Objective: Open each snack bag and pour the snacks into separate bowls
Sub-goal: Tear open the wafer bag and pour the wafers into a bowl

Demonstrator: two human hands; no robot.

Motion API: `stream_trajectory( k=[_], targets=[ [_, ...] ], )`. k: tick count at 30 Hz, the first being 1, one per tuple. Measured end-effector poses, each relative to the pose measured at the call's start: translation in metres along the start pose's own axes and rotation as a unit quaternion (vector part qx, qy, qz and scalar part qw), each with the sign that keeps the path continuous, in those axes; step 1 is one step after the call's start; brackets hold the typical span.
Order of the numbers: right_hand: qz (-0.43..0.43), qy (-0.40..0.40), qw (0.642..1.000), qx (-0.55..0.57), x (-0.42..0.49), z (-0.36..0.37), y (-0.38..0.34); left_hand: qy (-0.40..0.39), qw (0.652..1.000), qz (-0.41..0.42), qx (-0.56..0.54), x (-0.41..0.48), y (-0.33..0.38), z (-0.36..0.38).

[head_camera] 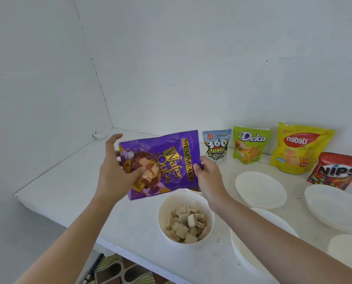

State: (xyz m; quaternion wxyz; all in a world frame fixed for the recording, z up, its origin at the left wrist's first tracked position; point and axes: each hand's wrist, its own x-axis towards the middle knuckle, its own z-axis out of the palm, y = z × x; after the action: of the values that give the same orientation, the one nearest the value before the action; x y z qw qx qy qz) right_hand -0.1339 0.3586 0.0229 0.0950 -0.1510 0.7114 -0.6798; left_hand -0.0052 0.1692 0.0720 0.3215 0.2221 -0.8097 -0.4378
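Wafers (184, 224) sit in the white bowl (160, 220) just below our hands. We hold the purple wafer bag (166, 158) sideways above the desk (68, 191). Our left hand (115, 171) grips one end, thumb on the front. Our right hand (209, 177) pinches the other end. Four more snack bags (251, 144) stand on the desk past our right hand, and empty white bowls (261, 189) sit near that hand

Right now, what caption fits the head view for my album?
Left hand and right hand hold a purple wafer bag sideways by a bowl of wafer cubes; four other snack bags wait behind.
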Motion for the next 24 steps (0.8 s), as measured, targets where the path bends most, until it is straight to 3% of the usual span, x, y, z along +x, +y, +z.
stream_trajectory(
  k=[6,12,17,21,24],
  targets=[
    [-0.151,-0.029,0.981,-0.115,0.010,0.024,-0.039,0.026,0.962,0.125,0.242,0.017,0.021,-0.031],
    [-0.268,-0.108,0.945,-0.152,0.002,0.076,-0.077,0.032,0.933,0.196,0.299,0.005,0.051,-0.065],
    [-0.335,-0.178,0.909,-0.170,-0.022,0.122,-0.099,0.049,0.890,0.152,0.428,-0.015,0.046,-0.126],
    [-0.356,-0.252,0.882,-0.178,-0.053,0.166,-0.100,-0.001,0.895,0.070,0.440,-0.050,0.029,-0.169],
    [-0.365,-0.297,0.862,-0.188,-0.085,0.198,-0.087,0.026,0.884,0.001,0.467,-0.087,0.013,-0.192]
  ],
)
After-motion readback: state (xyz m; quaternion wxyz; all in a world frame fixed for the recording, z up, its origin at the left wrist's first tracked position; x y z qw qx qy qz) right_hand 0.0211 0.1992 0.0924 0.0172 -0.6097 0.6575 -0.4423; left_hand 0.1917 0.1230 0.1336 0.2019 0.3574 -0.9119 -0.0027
